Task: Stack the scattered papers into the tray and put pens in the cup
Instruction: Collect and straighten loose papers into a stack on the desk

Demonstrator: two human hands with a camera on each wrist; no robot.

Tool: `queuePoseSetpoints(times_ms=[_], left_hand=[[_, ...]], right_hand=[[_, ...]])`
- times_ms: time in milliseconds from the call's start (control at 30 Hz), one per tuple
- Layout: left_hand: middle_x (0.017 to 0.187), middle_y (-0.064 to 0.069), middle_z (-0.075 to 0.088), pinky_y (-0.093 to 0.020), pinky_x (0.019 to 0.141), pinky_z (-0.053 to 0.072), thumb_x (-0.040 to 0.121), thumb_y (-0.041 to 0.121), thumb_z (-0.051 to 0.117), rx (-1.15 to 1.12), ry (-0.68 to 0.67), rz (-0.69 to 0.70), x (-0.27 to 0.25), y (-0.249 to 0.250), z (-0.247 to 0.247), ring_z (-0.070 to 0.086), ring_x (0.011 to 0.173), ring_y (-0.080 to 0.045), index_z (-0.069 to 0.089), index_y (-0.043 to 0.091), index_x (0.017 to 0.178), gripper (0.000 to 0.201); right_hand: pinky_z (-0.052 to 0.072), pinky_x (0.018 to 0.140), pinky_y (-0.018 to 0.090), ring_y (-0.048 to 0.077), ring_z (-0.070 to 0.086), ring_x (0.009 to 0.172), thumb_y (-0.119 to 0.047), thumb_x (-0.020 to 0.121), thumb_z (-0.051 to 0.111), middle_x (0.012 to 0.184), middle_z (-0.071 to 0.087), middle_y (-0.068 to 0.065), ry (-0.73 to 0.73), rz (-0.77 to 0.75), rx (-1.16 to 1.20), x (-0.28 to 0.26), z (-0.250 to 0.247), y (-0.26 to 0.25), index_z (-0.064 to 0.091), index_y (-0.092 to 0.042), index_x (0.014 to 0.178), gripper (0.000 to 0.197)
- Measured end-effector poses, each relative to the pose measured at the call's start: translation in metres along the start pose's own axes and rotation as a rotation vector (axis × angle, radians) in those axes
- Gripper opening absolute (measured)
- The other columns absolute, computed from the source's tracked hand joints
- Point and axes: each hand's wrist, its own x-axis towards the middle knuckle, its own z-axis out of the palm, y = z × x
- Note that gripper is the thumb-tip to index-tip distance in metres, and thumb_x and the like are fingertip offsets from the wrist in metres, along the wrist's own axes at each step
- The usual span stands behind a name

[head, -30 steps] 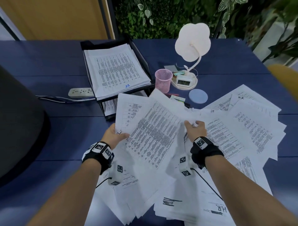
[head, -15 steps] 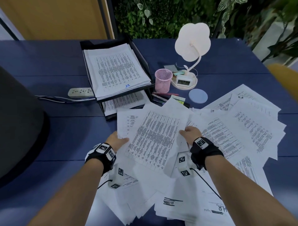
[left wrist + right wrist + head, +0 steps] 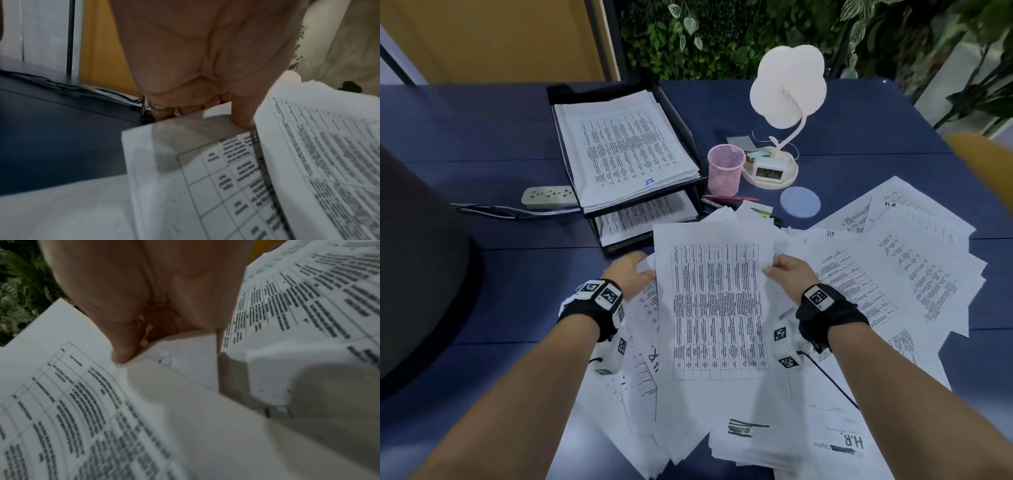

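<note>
A bundle of printed sheets (image 3: 717,308) is held between both hands above the scattered papers (image 3: 893,274). My left hand (image 3: 631,274) grips the bundle's left edge, thumb on top and fingers curled beneath (image 3: 205,104). My right hand (image 3: 784,274) pinches its right edge (image 3: 127,353). The black two-tier tray (image 3: 681,113) stands at the back left, its top tier full of papers (image 3: 626,150). A pink mesh cup (image 3: 725,169) stands right of the tray. Pens (image 3: 729,199) lie in front of the cup, partly hidden by paper.
A white flower-shaped lamp (image 3: 787,92) with a small clock (image 3: 770,169) on its base stands behind the cup. A blue round coaster (image 3: 799,202) lies beside it. A power strip (image 3: 548,196) lies left of the tray. A dark rounded object (image 3: 417,267) fills the left edge.
Both hands pulled the tilted sheets towards me and squared them into one upright bundle. The pens in front of the cup came into sight.
</note>
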Motion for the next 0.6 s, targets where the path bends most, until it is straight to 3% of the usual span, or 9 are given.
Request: queuePoseSetpoints(times_ms=[67, 167, 300, 400, 467, 500, 533, 600], left_hand=[[0.13, -0.008, 0.057, -0.032, 0.097, 0.04, 0.093, 0.031, 0.056, -0.08, -0.081, 0.032, 0.0, 0.001, -0.002, 0.053, 0.118, -0.026, 0.056, 0.009, 0.126, 0.04], [0.128, -0.008, 0.059, -0.036, 0.101, 0.042, 0.095, 0.03, 0.055, -0.262, -0.067, -0.005, -0.005, 0.0, -0.004, 0.055, 0.116, -0.027, 0.057, 0.008, 0.125, 0.038], [0.102, -0.015, 0.068, -0.046, 0.089, 0.049, 0.092, 0.021, 0.058, -0.518, -0.045, -0.063, -0.013, -0.009, 0.007, 0.064, 0.091, -0.03, 0.061, 0.012, 0.095, 0.01], [0.09, -0.011, 0.065, -0.044, 0.081, 0.05, 0.094, 0.019, 0.056, -0.564, -0.043, -0.092, -0.022, -0.013, 0.023, 0.058, 0.079, -0.022, 0.056, 0.017, 0.083, 0.011], [0.085, -0.004, 0.06, -0.037, 0.074, 0.046, 0.097, 0.024, 0.049, -0.557, -0.071, -0.134, -0.022, -0.015, 0.031, 0.052, 0.079, -0.02, 0.054, 0.019, 0.083, 0.016], [0.091, -0.003, 0.061, -0.035, 0.079, 0.045, 0.099, 0.028, 0.045, -0.578, -0.093, -0.168, -0.02, -0.017, 0.034, 0.053, 0.086, -0.021, 0.058, 0.018, 0.089, 0.019], [0.107, -0.003, 0.063, -0.035, 0.093, 0.045, 0.099, 0.034, 0.043, -0.621, -0.114, -0.208, -0.016, -0.019, 0.035, 0.055, 0.099, -0.022, 0.061, 0.016, 0.1, 0.025], [0.135, -0.007, 0.053, -0.04, 0.111, 0.033, 0.098, 0.041, 0.043, -0.66, -0.149, -0.273, -0.014, -0.016, 0.033, 0.049, 0.123, -0.024, 0.057, 0.011, 0.125, 0.042]], right_hand=[[0.034, 0.046, 0.008, 0.009, 0.039, 0.054, -0.01, 0.088, 0.063, 0.061, 0.048, -0.005, 0.115, 0.015, 0.064, 0.005, 0.002, 0.001, 0.052, -0.017, 0.064, 0.027], [0.043, 0.062, 0.025, 0.017, 0.043, 0.058, -0.014, 0.088, 0.062, 0.061, 0.049, -0.002, 0.27, 0.1, 0.154, 0.014, 0.001, 0.004, 0.053, -0.019, 0.065, 0.025], [0.043, 0.064, 0.036, 0.024, 0.037, 0.06, -0.017, 0.092, 0.051, 0.062, 0.036, 0.005, 0.339, 0.246, 0.26, 0.025, -0.001, 0.01, 0.042, -0.019, 0.066, 0.028], [0.048, 0.08, 0.047, 0.029, 0.043, 0.079, -0.016, 0.092, 0.046, 0.07, 0.04, 0.006, 0.362, 0.269, 0.117, 0.031, 0.004, 0.015, 0.045, -0.009, 0.083, 0.012], [0.047, 0.087, 0.048, 0.031, 0.047, 0.086, -0.014, 0.095, 0.042, 0.087, 0.049, 0.013, 0.314, 0.261, -0.017, 0.027, 0.007, 0.013, 0.049, -0.002, 0.098, 0.014], [0.046, 0.087, 0.045, 0.033, 0.051, 0.091, -0.013, 0.096, 0.041, 0.098, 0.051, 0.018, 0.294, 0.253, -0.075, 0.024, 0.007, 0.01, 0.051, 0.001, 0.107, 0.02], [0.045, 0.087, 0.042, 0.036, 0.053, 0.099, -0.013, 0.097, 0.04, 0.109, 0.053, 0.02, 0.283, 0.236, -0.119, 0.024, 0.007, 0.01, 0.051, 0.003, 0.115, 0.026], [0.044, 0.089, 0.041, 0.038, 0.053, 0.108, -0.014, 0.098, 0.041, 0.121, 0.054, 0.021, 0.276, 0.21, -0.16, 0.023, 0.008, 0.009, 0.051, 0.002, 0.12, 0.029]])
